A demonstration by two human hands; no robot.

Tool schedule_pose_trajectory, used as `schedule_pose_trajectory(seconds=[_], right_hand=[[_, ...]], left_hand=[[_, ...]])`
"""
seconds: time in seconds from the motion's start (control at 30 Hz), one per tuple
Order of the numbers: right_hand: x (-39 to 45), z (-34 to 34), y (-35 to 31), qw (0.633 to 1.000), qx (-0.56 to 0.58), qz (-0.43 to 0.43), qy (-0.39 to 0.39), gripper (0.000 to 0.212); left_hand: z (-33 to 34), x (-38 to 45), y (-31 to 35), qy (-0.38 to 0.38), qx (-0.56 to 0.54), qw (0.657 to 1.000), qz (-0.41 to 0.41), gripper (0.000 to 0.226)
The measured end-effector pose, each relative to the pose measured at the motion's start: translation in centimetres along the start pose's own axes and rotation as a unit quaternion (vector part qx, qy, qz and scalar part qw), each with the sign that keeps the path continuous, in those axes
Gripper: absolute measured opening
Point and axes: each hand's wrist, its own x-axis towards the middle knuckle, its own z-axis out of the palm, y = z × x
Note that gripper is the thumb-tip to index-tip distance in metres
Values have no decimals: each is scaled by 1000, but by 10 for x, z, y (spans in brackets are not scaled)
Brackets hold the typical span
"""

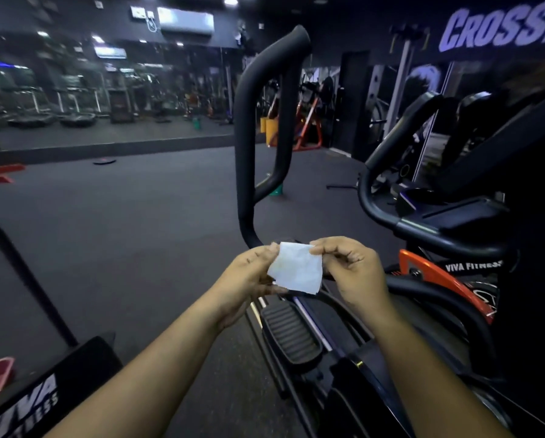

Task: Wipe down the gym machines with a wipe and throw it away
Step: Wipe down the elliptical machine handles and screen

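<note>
1. You hold the wipe [296, 268] spread between both hands at chest height, its top corners pinched by your left hand [252, 276] and right hand [348, 270].
2. The looped handlebar [249, 137] rises straight ahead, just beyond the wipe, running mostly upright.
3. Both hands sit about equally near; the foot pedal [288, 333] lies below.

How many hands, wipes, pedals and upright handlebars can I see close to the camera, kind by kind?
Hands: 2, left hand and right hand
White wipe: 1
Ribbed pedal: 1
Upright handlebar: 1
Total: 5
</note>
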Motion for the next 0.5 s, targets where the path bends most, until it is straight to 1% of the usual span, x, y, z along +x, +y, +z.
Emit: schedule_pose_trajectory(seconds=[0.07, 0.13, 0.17, 0.23, 0.27, 0.3, 0.37, 0.4, 0.43, 0.47, 0.5], right_hand=[[8, 6, -2, 1000, 3, 18, 3, 37], [19, 15, -3, 993, 76, 89, 14, 34], [25, 20, -3, 981, 138, 133, 21, 33], [32, 30, -3, 943, 247, 223, 16, 31], [37, 35, -1, 931, 264, 253, 4, 36], [40, 39, 2, 930, 256, 265, -14, 48], [53, 48, 8, 949, 207, 229, -60, 70], [59, 53, 8, 957, 191, 202, -80, 75], [69, 58, 7, 964, 181, 176, -87, 75], [72, 60, 6, 968, 176, 162, -82, 70], [83, 65, 4, 973, 164, 147, -63, 59]], left_hand=[[-1, 5, -1, 3, 31, 999, 36, 29], [-6, 17, 2, 29, 36, 997, 63, 28], [-7, 24, 6, 42, 42, 995, 76, 27], [-11, 36, 14, 51, 65, 991, 103, 27], [-13, 43, 20, 50, 79, 989, 118, 27], [-15, 48, 23, 49, 90, 986, 128, 27], [-23, 61, 34, 53, 122, 979, 153, 26], [-26, 66, 38, 59, 138, 975, 164, 25], [-33, 75, 46, 66, 155, 970, 174, 25], [-36, 80, 49, 75, 170, 966, 181, 26], [-43, 89, 57, 88, 188, 959, 194, 27]])
